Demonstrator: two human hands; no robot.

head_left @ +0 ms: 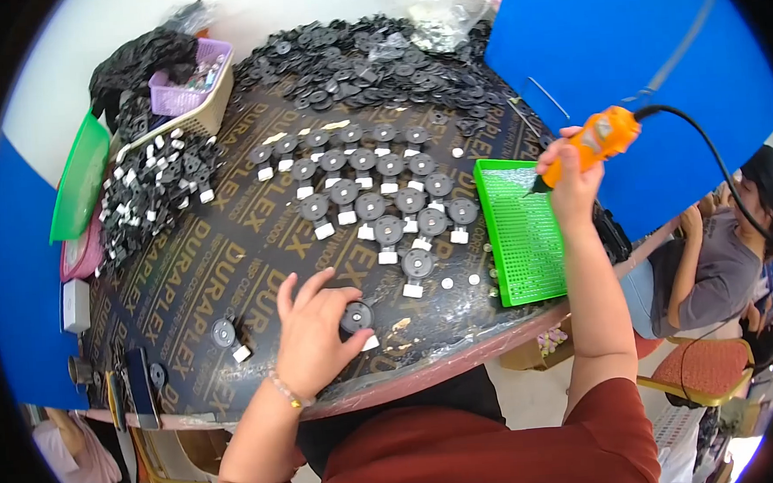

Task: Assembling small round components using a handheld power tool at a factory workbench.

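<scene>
In the head view, the person's left hand (pixel 317 328) reaches over the near part of the tabletop (pixel 184 291), its thumb and index finger closed around the rim of a black disc piece (pixel 355 317). The piece lies on the table just right of the palm, in the gap between those two digits. Its long axis runs from the disc to its white tab (pixel 371 342), which points toward the near table edge and slightly right.

The right hand (pixel 569 179) is well apart, to the right and farther from the body, wrapped around an orange corded electric screwdriver (pixel 602 138). The tool's dark nose points down and left, above the far part of a green tray (pixel 480 184). The left hand is thus the nearer one to the piece, and the screwdriver tip lies to its right and beyond it.

Slanted rows of similar disc pieces (pixel 388 230) stand between the hands and beyond them; a single one (pixel 224 333) lies left of the left hand.

Gold block lettering repeats in diagonal bands across the dark tabletop. A pale patch marks the screwdriver's body, but any writing there is too small to read.
</scene>
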